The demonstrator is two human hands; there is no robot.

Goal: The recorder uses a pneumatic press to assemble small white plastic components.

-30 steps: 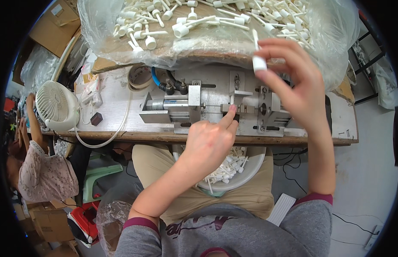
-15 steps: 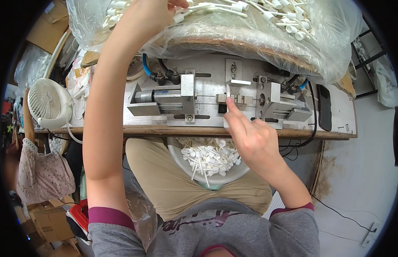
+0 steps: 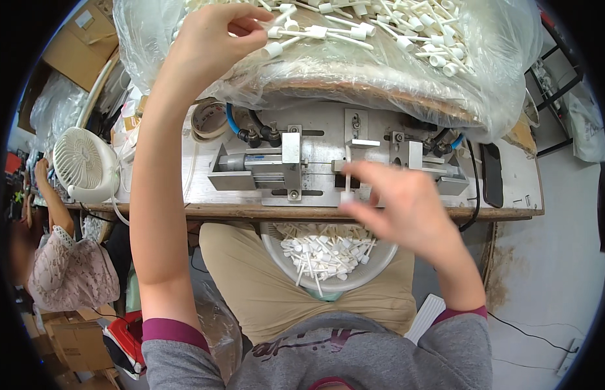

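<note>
My left hand [image 3: 224,40] is raised over the bag at the back, its fingers pinched on a white capped stick [image 3: 286,15] among many others. My right hand [image 3: 406,205] is motion-blurred in front of the metal fixture [image 3: 339,166], its thumb and forefinger apart. Between them another white stick [image 3: 348,170] lies across the fixture, its cap [image 3: 347,197] toward me, beside my thumb. Part of the fixture is hidden behind the right hand.
Pneumatic cylinders [image 3: 260,161] flank the fixture on the bench. A tub [image 3: 271,250] of capped sticks rests between my legs. The clear plastic bag [image 3: 497,78] overhangs the back. A white fan [image 3: 84,162], tape roll [image 3: 208,120] and phone [image 3: 492,175] are nearby. Another person's arm [image 3: 54,201] shows far left.
My right forefinger has lifted off the stick in the fixture, and thumb and forefinger have spread. The left hand has drawn back slightly from the pile. The whole view has shifted a little.
</note>
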